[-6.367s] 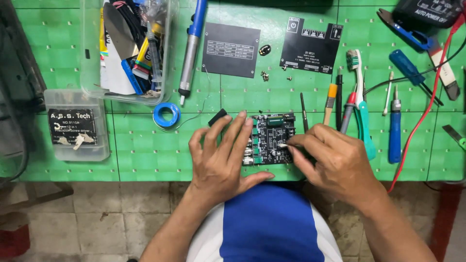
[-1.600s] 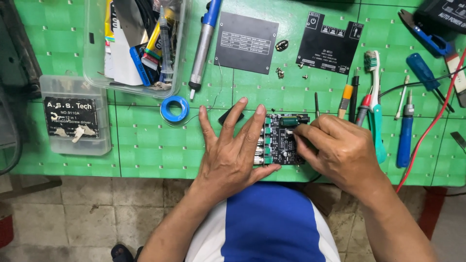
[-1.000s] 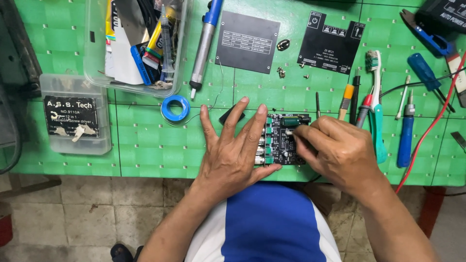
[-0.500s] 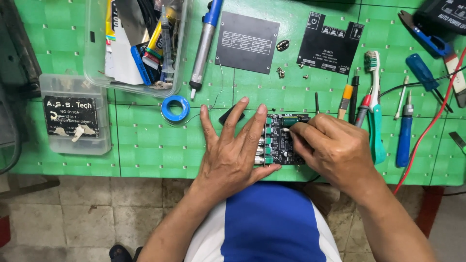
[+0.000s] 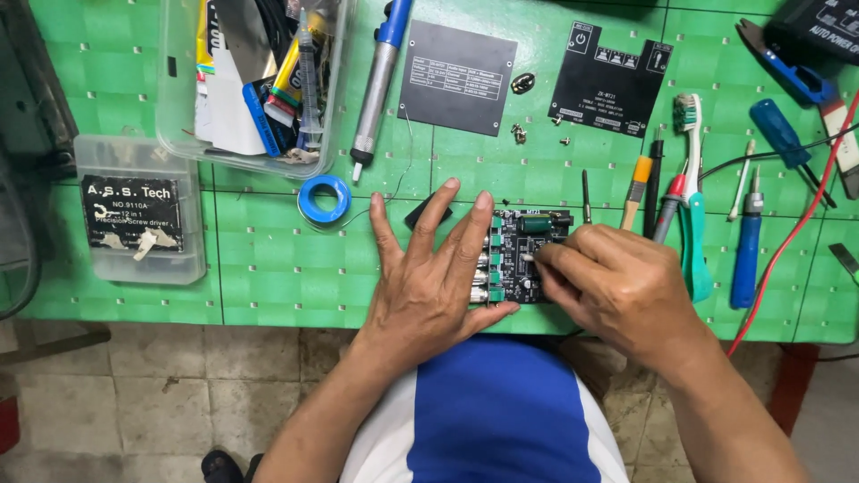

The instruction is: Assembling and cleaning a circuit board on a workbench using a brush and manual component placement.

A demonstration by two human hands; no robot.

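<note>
Two hands work on a small black circuit board (image 5: 523,259) near the green table's (image 5: 268,268) front edge. Left hand (image 5: 429,277) lies flat, fingers spread, steadying it. Right hand (image 5: 617,291) fingers pinch something tiny on it.

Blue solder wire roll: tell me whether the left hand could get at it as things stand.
Probably yes. The left hand lies flat beside the circuit board, and the blue solder wire roll sits just beyond its little finger, with only bare green mat between.
</note>
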